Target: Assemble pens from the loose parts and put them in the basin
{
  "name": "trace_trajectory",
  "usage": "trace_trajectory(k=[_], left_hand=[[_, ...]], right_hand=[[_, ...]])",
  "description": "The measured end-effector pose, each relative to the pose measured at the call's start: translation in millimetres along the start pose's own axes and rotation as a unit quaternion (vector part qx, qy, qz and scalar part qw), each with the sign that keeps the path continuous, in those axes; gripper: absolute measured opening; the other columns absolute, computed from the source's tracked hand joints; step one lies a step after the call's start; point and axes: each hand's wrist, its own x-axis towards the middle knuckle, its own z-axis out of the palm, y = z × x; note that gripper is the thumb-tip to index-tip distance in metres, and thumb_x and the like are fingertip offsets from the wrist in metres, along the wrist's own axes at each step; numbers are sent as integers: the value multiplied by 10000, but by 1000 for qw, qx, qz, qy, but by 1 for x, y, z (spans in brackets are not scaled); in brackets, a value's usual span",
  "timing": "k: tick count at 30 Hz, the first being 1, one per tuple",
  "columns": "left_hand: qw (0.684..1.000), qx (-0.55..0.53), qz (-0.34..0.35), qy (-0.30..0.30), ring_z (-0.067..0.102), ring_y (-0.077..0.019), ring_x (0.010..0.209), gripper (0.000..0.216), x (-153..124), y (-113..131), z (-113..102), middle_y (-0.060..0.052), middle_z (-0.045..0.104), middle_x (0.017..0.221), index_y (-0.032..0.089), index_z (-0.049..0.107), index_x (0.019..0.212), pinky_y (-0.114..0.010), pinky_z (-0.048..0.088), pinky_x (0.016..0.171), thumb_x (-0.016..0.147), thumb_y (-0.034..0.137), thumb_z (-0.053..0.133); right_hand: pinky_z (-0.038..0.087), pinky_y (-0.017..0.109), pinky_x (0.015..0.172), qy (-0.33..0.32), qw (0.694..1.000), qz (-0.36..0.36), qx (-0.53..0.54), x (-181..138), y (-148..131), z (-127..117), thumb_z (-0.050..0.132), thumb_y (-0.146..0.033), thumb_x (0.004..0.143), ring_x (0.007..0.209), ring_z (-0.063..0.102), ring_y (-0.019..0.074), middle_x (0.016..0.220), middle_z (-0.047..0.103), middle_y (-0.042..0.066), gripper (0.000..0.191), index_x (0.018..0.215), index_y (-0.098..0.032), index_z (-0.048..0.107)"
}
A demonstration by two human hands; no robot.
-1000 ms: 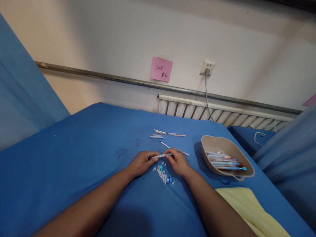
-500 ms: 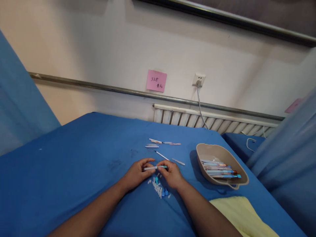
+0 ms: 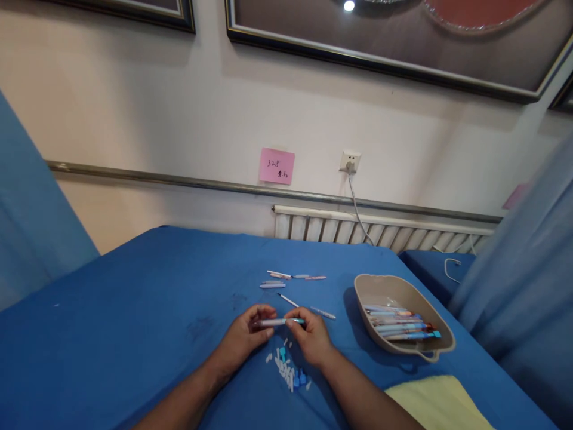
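A pale pen [image 3: 275,322] with a teal end lies level between my two hands, a little above the blue sheet. Its left end sits in the fingers of my left hand [image 3: 245,334]. The thumb and fingers of my right hand [image 3: 313,337] pinch the teal end. Just below the hands, small white pieces [image 3: 285,369] lie in a loose heap, with a teal piece [image 3: 282,353] and blue pieces [image 3: 299,377] among them. Beyond my hands are a thin refill [image 3: 287,300], a clear pen barrel [image 3: 323,313] and several pen parts [image 3: 273,285].
To the right stands a beige basin [image 3: 405,286] holding several pens [image 3: 400,325]. A yellow cloth [image 3: 441,400] lies nearer me on the blue sheet [image 3: 134,322]. Behind the bed are a radiator [image 3: 322,229] and a metal rail [image 3: 197,182]. Blue curtains [image 3: 532,263] hang at both sides.
The view has tilted up, so everything sits lower and more picture frame shows. Both hands still hold the pen, and my left fingers have shifted towards its left end.
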Motion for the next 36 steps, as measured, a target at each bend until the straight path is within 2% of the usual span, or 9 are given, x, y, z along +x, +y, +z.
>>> trace_trajectory(k=[2, 6, 11, 16, 21, 24, 27, 32, 36], left_hand=[[999, -9, -44, 3, 597, -145, 643, 503, 0, -2, 2, -50, 648, 883, 167, 534, 1003, -236, 445, 540, 637, 479, 679], [997, 18, -79, -15, 498, -102, 437, 406, -1, -3, 3, 3, 594, 581, 141, 573, 763, -219, 383, 443, 736, 545, 548], [999, -32, -11, 2, 614, -174, 813, 405, -3, 4, 1, -60, 660, 958, 170, 611, 891, -245, 463, 680, 559, 344, 767], [997, -14, -81, -9, 510, -101, 454, 365, -3, 1, 3, -12, 625, 628, 139, 587, 812, -218, 389, 453, 734, 496, 589], [997, -70, -7, -8, 607, -155, 850, 377, -5, 2, 2, -57, 646, 1029, 170, 610, 914, -220, 460, 703, 591, 288, 763], [996, -59, -60, -15, 603, -136, 655, 394, -5, 2, 4, -54, 672, 842, 158, 587, 987, -226, 451, 564, 708, 429, 650], [997, -19, -75, -21, 513, -100, 479, 351, -4, 0, 6, -5, 615, 616, 135, 597, 766, -215, 396, 477, 729, 484, 600], [998, -62, 14, -10, 595, -157, 825, 300, -6, 1, 8, -37, 651, 904, 159, 618, 790, -241, 447, 740, 562, 276, 774], [996, -76, -55, -10, 610, -140, 679, 417, -7, 2, 11, -57, 659, 884, 167, 559, 989, -233, 459, 580, 682, 425, 677]], right_hand=[[343, 206, 513, 9, 1000, -2, 3, 0, -1, 0, 540, -325, 781, 534, 443, 106, 583, 528, -29, 182, 799, -177, 643], [345, 205, 536, 13, 1000, -14, -14, -1, -3, -2, 534, -332, 785, 568, 460, 108, 620, 547, -22, 198, 794, -169, 646], [337, 200, 506, 8, 1000, -16, -19, -3, -3, -3, 525, -332, 792, 570, 475, 113, 645, 568, -10, 201, 806, -172, 645], [376, 213, 555, 6, 999, -28, -38, -4, -4, -3, 522, -332, 798, 622, 515, 128, 691, 598, 4, 202, 815, -176, 649], [418, 241, 638, 16, 997, -46, -54, -4, -5, -5, 509, -332, 810, 697, 559, 153, 744, 629, 22, 215, 820, -174, 655], [418, 236, 630, 10, 997, -53, -63, -5, -7, -5, 508, -313, 812, 692, 564, 150, 746, 632, 17, 202, 832, -178, 656], [419, 235, 646, -1, 995, -70, -69, -6, -8, -6, 512, -289, 812, 702, 571, 147, 756, 636, 14, 182, 835, -183, 658], [428, 236, 641, 5, 995, -71, -64, -7, -7, -6, 506, -306, 816, 699, 571, 147, 766, 638, 17, 193, 845, -186, 654], [428, 238, 660, 8, 995, -76, -66, -7, -7, -6, 500, -295, 822, 722, 574, 148, 775, 636, 15, 184, 850, -190, 649]])
